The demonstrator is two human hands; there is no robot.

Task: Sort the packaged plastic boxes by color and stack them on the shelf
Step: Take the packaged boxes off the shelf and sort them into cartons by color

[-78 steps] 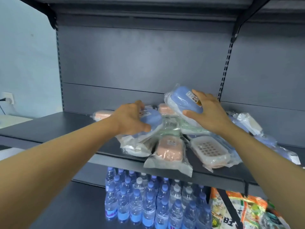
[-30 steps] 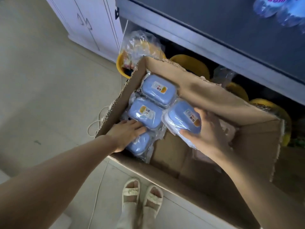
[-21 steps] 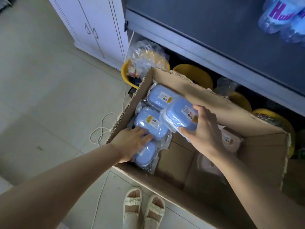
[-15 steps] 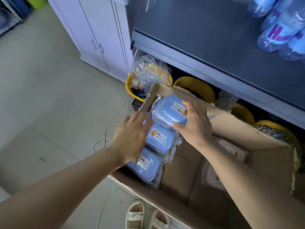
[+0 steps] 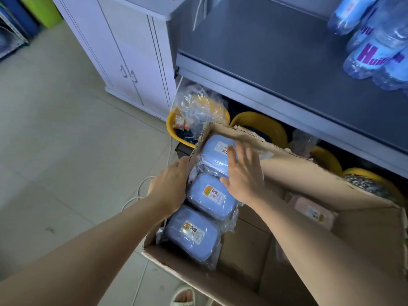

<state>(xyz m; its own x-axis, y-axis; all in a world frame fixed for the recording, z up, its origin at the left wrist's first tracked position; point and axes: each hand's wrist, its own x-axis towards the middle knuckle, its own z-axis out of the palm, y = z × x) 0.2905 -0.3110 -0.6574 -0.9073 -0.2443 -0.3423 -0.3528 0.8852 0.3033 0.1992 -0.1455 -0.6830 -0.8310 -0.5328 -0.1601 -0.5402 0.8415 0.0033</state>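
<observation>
Blue wrapped boxes [image 5: 212, 196] rowed in cardboard carton [image 5: 298, 166], labels seemingly orange

one head-worn view, looking steeply down, close over a cardboard box [image 5: 254, 138] on the floor.

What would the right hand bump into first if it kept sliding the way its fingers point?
Probably the cardboard box's far wall: the right hand lies flat on the farthest blue box, fingers aimed at it, though depth is unclear.
</observation>
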